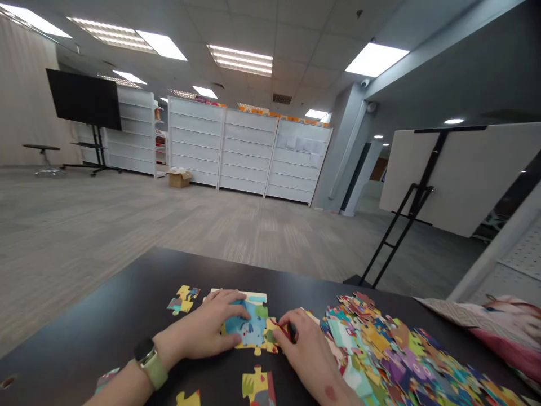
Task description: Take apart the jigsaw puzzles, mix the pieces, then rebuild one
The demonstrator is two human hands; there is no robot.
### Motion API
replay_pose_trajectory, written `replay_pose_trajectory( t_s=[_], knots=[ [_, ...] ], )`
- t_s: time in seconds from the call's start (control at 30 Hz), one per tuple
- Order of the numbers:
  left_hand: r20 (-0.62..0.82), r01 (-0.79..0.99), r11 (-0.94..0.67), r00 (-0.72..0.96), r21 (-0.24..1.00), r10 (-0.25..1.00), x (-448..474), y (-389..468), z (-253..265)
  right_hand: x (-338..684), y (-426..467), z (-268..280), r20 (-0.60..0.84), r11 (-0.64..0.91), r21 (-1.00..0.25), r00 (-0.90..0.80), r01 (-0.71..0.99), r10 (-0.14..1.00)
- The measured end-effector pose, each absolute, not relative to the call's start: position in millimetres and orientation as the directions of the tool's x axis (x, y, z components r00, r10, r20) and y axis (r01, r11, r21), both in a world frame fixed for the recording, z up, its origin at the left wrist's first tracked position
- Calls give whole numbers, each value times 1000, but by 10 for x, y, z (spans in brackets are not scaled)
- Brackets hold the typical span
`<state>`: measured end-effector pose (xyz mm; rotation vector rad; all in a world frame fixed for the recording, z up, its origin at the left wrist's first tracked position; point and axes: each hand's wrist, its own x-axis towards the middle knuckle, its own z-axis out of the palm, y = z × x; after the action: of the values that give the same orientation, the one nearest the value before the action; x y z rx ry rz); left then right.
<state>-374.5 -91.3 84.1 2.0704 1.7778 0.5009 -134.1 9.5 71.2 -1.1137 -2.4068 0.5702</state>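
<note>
A joined section of jigsaw puzzle, mostly blue with a cream top edge, lies flat on the dark table. Over its left part rests my left hand, fingers spread, with a watch on the wrist. My right hand is at the section's right edge, thumb and forefinger closed on a small puzzle piece with yellow, green and red on it. My fingers partly cover this piece, and I cannot tell whether it is locked in. Loose pieces lie around: a linked yellow clump at upper left and one piece below.
A large heap of puzzle pieces spreads over the table's right side. Further loose pieces lie near my left forearm, including a yellow one. A printed cloth sits at the right edge. Beyond the table stands a board on an easel.
</note>
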Motion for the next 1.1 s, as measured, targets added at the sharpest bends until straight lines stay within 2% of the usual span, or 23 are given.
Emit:
replay_pose_trajectory(
  t_s=[0.67,0.93,1.1],
  knots=[
    [32,863,-140,143,486,989,-3713,-926,885,-1316,238,876,83,568,-569,-646,594,759],
    [51,857,-152,146,492,988,-3697,-938,874,-1311,123,899,120,608,-487,-642,627,758],
    [56,866,-152,142,476,988,-3694,-938,852,-1331,75,829,194,620,-457,-609,638,769]
  ],
)
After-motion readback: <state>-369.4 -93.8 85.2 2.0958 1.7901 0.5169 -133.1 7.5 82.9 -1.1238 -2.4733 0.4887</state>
